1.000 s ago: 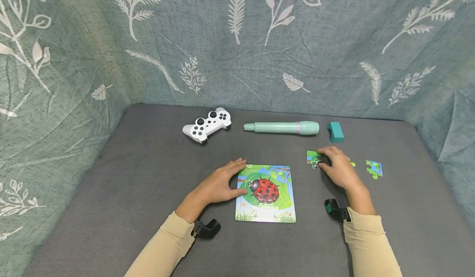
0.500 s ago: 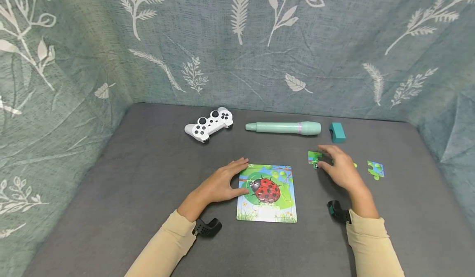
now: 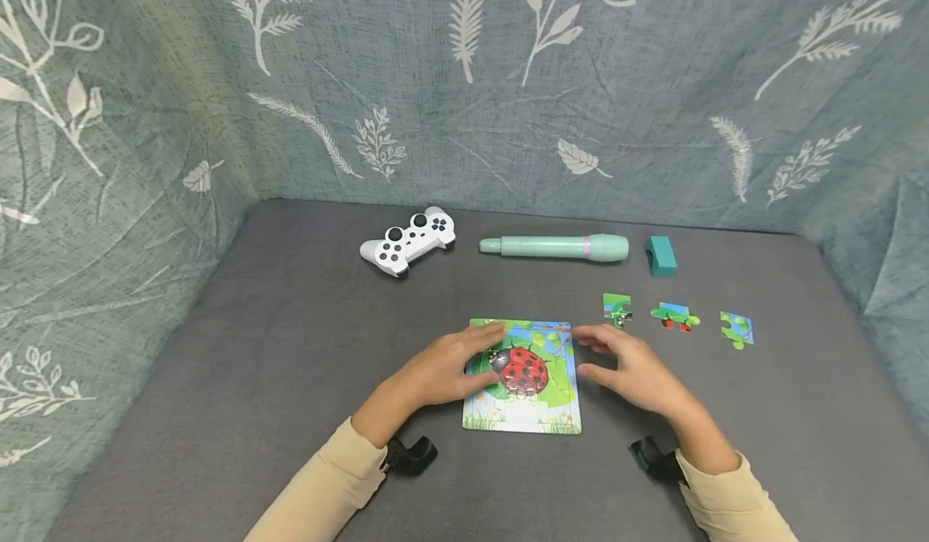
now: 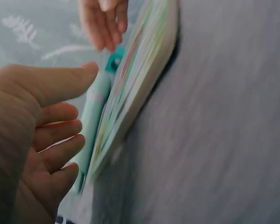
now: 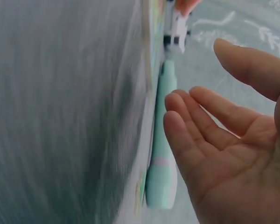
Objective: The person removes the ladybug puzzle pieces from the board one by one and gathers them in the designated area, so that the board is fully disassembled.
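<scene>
"Grey table, leafy curtain beyond the fingers. Where's the puzzle?"

"Between the hands: the left hand has fingers over one side, the right hand has its fingertips just off the opposite edge. It's nearly square."

"Holding anything?"

"Neither; thumbs stand wide of fingers. Whether the left touches, I can't tell."

"Loose pieces?"

"Three, beyond and rightward of the right fingers."

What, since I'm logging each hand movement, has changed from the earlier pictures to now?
The right hand moved left and nearer the camera, from the loose pieces to beside the ladybug puzzle, uncovering the middle piece. The left hand shifted right, farther over the puzzle. The puzzle, controller and block stayed put.
</scene>
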`<move>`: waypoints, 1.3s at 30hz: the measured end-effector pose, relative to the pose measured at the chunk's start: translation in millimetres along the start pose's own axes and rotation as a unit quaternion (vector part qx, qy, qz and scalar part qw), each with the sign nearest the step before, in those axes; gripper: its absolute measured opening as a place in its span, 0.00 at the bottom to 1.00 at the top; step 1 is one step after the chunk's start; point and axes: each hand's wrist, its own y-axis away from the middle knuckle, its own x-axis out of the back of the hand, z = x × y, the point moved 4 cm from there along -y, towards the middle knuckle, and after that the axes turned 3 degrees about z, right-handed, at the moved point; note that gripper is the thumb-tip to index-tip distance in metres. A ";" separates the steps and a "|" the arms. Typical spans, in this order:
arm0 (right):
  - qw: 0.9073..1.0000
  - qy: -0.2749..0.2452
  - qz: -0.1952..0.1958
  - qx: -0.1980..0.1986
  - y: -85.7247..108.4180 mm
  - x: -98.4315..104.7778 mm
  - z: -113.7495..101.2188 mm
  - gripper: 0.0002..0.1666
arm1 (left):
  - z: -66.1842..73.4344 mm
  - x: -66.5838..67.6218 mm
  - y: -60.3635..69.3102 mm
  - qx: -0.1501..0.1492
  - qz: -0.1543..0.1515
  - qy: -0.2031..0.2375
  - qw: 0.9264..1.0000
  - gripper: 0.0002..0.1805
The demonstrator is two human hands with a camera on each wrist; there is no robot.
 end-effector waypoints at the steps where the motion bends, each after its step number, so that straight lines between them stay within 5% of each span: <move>1: 1.000 -0.010 -0.003 0.006 0.7 -3.1 -1.4 0.28 | 4.3 -1.9 -0.5 -0.007 -0.009 -0.003 1.000 0.32; 6: 0.999 -0.035 -0.014 0.016 3.3 -16.1 -4.5 0.28 | 20.3 -12.9 -1.5 -0.035 -0.046 -0.017 0.998 0.29; 10: 0.999 0.022 -0.021 0.024 5.9 -23.7 -6.6 0.31 | 23.4 -21.5 -0.8 -0.038 -0.065 -0.014 0.997 0.30; 17: 0.993 0.102 -0.032 0.040 7.1 -30.8 -9.1 0.32 | 17.5 -26.4 0.1 -0.062 -0.038 -0.031 0.997 0.29; 24: 0.994 0.095 -0.029 0.045 6.8 -33.6 -7.4 0.29 | 15.3 -28.0 0.2 -0.078 -0.025 -0.040 0.996 0.29; 39: 0.999 0.033 -0.007 0.009 5.1 -34.9 -3.6 0.28 | 14.5 -26.6 0.2 -0.061 -0.040 -0.038 0.997 0.29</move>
